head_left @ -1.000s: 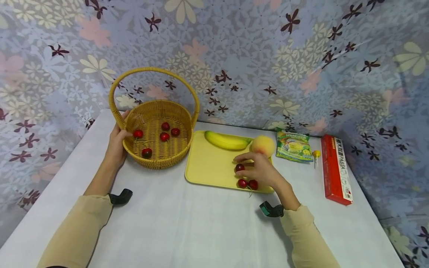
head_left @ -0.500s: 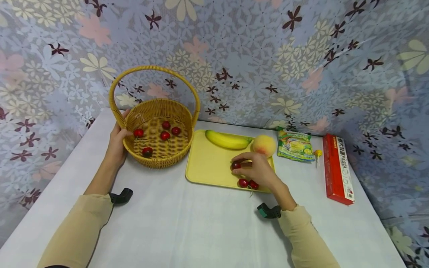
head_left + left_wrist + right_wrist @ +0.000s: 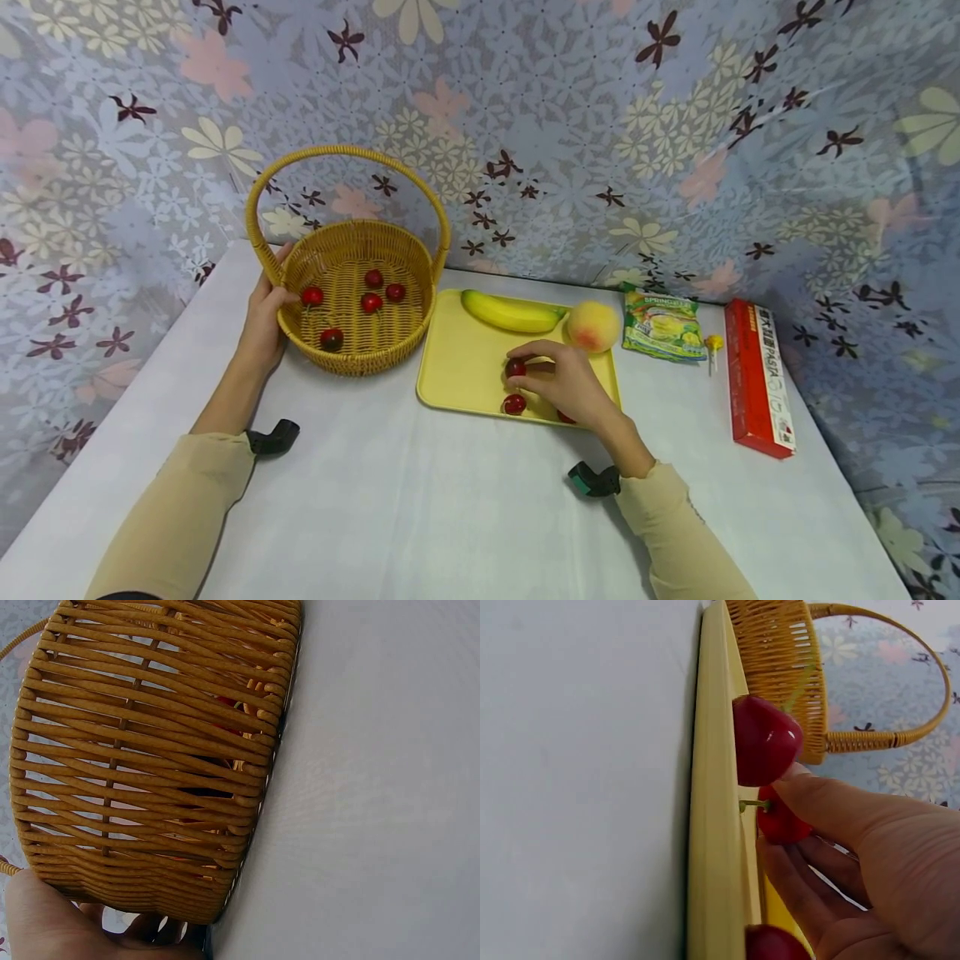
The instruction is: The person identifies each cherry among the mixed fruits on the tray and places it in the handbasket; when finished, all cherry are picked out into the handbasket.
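Observation:
My left hand (image 3: 264, 323) holds the left side of a wicker basket (image 3: 360, 363), thumb at the rim and fingers along the outer wall. Several red cherries lie inside it. Over a yellow tray (image 3: 457, 375), my right hand (image 3: 573, 383) pinches a dark red cherry (image 3: 515, 367) between thumb and fingers; the right wrist view shows this held cherry (image 3: 781, 819) with its green stem. A second cherry (image 3: 513, 405) lies near the tray's front edge, just below the fingers. Another cherry (image 3: 566, 417) is mostly hidden by the hand.
A banana (image 3: 512, 313) lies along the tray's back edge, with a peach (image 3: 593, 326) at its back right corner. Further right are a green snack packet (image 3: 663, 327), a yellow lollipop (image 3: 714, 343) and a red pasta box (image 3: 757, 379). A patterned cloth hangs behind.
My right hand has moved a little left with the pinched cherry. One tray cherry has shifted left, away from the other, which the hand now covers. The left hand stays on the basket.

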A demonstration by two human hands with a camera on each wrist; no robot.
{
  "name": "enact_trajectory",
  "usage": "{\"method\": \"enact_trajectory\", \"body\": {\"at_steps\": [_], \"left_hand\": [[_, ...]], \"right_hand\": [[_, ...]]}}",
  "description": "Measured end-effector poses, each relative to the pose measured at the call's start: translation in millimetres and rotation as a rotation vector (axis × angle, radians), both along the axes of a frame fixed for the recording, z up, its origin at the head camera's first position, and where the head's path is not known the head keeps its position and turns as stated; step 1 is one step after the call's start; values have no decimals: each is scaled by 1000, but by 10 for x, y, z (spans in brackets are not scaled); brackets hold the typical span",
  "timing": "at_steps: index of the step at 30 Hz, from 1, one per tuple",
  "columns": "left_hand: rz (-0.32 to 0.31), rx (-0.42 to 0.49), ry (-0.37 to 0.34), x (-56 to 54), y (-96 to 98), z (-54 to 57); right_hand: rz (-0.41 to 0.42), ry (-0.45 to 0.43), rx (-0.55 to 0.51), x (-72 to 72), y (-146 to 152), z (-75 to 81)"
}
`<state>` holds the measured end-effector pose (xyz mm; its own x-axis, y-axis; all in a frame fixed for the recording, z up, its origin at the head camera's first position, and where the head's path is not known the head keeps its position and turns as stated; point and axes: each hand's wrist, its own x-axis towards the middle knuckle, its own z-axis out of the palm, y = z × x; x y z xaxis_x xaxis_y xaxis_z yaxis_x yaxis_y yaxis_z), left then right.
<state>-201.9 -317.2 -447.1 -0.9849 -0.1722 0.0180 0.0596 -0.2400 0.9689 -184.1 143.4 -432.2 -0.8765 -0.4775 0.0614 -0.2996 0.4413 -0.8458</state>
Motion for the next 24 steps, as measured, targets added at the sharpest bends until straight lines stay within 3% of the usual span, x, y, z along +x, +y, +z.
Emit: {"method": "enact_trajectory", "body": {"at_steps": [10,24], "left_hand": [[-6,18,15,9,11,11],[-4,21,6,6,10,36]], "right_hand": [[14,90,-19,-23,-136,126],[150,178,27,-194,-711,458]]}}
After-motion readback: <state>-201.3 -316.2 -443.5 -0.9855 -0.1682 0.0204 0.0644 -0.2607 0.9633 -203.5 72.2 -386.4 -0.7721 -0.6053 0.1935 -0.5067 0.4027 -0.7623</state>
